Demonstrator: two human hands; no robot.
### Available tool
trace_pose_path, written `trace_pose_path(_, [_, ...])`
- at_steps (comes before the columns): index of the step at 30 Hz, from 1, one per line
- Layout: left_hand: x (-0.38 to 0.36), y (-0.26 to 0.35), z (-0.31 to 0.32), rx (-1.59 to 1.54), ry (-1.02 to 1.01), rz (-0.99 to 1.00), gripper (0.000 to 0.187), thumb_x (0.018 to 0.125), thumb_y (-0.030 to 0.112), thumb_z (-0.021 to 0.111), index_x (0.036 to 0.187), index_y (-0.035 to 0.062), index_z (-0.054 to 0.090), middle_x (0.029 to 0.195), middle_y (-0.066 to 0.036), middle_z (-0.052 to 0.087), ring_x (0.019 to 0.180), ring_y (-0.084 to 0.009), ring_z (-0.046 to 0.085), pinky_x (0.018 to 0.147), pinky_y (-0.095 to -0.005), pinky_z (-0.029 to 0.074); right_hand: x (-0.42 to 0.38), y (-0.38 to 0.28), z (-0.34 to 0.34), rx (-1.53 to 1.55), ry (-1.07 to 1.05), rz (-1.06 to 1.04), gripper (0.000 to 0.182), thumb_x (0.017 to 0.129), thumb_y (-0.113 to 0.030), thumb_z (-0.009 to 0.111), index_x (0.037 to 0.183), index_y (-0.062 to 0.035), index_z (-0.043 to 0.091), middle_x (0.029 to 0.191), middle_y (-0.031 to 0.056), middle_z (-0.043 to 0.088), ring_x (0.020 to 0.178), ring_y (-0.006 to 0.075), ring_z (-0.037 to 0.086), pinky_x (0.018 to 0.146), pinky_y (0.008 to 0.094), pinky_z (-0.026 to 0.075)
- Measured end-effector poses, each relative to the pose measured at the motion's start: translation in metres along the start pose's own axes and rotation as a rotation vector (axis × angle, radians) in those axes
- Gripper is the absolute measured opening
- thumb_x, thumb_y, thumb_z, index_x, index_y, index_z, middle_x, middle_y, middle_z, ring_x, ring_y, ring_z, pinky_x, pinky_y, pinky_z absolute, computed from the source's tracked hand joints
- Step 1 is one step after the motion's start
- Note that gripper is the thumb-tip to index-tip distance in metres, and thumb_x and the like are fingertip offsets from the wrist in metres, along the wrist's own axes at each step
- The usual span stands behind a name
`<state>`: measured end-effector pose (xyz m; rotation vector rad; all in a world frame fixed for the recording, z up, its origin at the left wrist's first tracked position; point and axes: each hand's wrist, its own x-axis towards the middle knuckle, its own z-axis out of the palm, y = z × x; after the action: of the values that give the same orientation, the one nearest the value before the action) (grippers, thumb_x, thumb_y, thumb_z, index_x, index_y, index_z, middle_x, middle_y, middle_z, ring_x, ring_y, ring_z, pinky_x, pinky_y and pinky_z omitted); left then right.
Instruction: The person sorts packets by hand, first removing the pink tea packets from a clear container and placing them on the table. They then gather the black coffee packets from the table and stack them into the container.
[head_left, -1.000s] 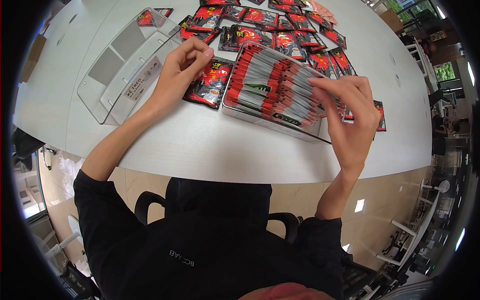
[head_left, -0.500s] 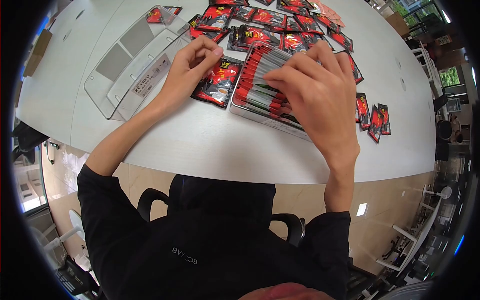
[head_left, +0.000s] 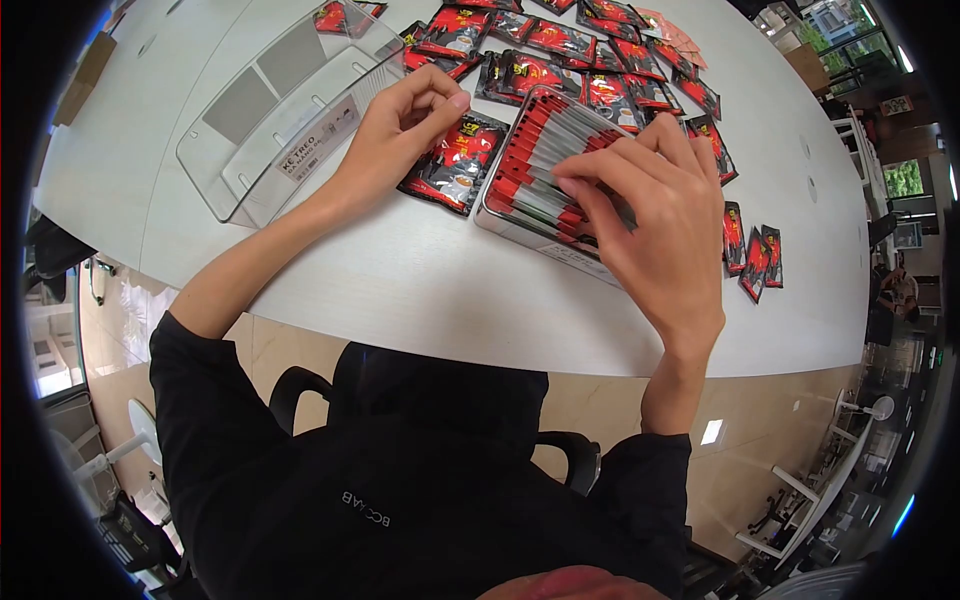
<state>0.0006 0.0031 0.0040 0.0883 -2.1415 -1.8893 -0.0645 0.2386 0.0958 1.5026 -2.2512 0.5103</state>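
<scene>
A clear box point(head_left: 520, 222) stands on the white table, filled with upright red and black packets point(head_left: 545, 150) in a row. Over its right part is my right hand point(head_left: 655, 205), thumb and index finger pinched at the packets; what lies between the fingertips is too small to tell. My left hand point(head_left: 415, 120) hovers left of the box, fingers curled together, beside a flat packet point(head_left: 458, 165). Whether it holds anything is hidden.
A clear plastic tray with a white label point(head_left: 318, 140) lies at the left. Many loose red and black packets point(head_left: 560, 42) spread behind the box, with pinkish sheets point(head_left: 675, 38) at the back. More packets point(head_left: 755, 262) lie at the right. A black chair point(head_left: 440, 385) is below the table edge.
The view has shifted slightly, so the table's things appear a little further right. My right hand's fingers have moved slightly over the packets; my left hand stays curled beside the box.
</scene>
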Motion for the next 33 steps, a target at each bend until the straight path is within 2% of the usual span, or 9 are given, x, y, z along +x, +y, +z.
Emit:
trace_pose_path(4, [0.000, 0.000, 0.000, -0.003, 0.004, -0.004, 0.020, 0.102, 0.026, 0.057, 0.097, 0.0064, 0.057, 0.065, 0.007, 0.043, 0.064, -0.0028, 0.037, 0.061, -0.0213, 0.028, 0.000, 0.003, -0.002, 0.023, 0.055, 0.015, 0.012, 0.073, -0.013, 0.079, 0.085, -0.0142, 0.075, 0.071, -0.0046, 0.064, 0.074, 0.0176, 0.048, 0.071, 0.0323, 0.036])
trace_pose_path(6, [0.000, -0.001, 0.000, -0.002, 0.002, -0.001, 0.020, 0.102, 0.025, 0.057, 0.096, 0.0062, 0.057, 0.065, 0.007, 0.043, 0.064, -0.0028, 0.037, 0.061, -0.0213, 0.028, -0.001, 0.004, -0.008, -0.028, -0.039, 0.009, 0.009, 0.077, -0.020, 0.077, 0.085, -0.0152, 0.074, 0.078, -0.0049, 0.067, 0.086, 0.0179, 0.055, 0.078, 0.0345, 0.038])
trace_pose_path(15, [0.000, 0.000, 0.000, 0.009, 0.000, 0.013, 0.019, 0.102, 0.024, 0.057, 0.097, 0.0060, 0.057, 0.066, 0.007, 0.044, 0.064, -0.0026, 0.037, 0.061, -0.0211, 0.028, -0.001, 0.006, -0.011, -0.040, -0.047, -0.015, 0.011, 0.073, -0.020, 0.078, 0.081, -0.0158, 0.073, 0.078, -0.0065, 0.063, 0.087, 0.0175, 0.055, 0.080, 0.0351, 0.039])
trace_pose_path(21, [0.000, 0.000, 0.000, 0.008, -0.004, 0.008, 0.019, 0.102, 0.025, 0.057, 0.097, 0.0060, 0.057, 0.066, 0.007, 0.043, 0.064, -0.0026, 0.037, 0.061, -0.0213, 0.028, 0.002, -0.001, -0.010, -0.137, -0.076, -0.046, 0.011, 0.074, -0.020, 0.078, 0.077, -0.0126, 0.070, 0.080, -0.0040, 0.058, 0.088, 0.0171, 0.053, 0.079, 0.0350, 0.040])
trace_pose_path(31, [-0.001, 0.001, 0.000, 0.003, 0.002, 0.009, 0.021, 0.102, 0.026, 0.058, 0.096, 0.0064, 0.057, 0.066, 0.007, 0.044, 0.064, -0.0025, 0.038, 0.061, -0.0212, 0.029, 0.010, -0.005, -0.008, -0.175, -0.036, -0.108, 0.011, 0.077, -0.020, 0.077, 0.077, -0.0109, 0.070, 0.079, -0.0035, 0.058, 0.086, 0.0165, 0.053, 0.078, 0.0343, 0.040])
trace_pose_path(33, [-0.001, 0.002, 0.000, -0.010, -0.014, 0.010, 0.020, 0.101, 0.025, 0.059, 0.095, 0.0062, 0.058, 0.070, 0.008, 0.049, 0.068, -0.0006, 0.044, 0.064, -0.0194, 0.036, 0.010, -0.007, -0.008, -0.146, 0.024, -0.086, 0.011, 0.077, -0.020, 0.076, 0.076, -0.0110, 0.069, 0.078, -0.0039, 0.060, 0.084, 0.0165, 0.053, 0.076, 0.0344, 0.039])
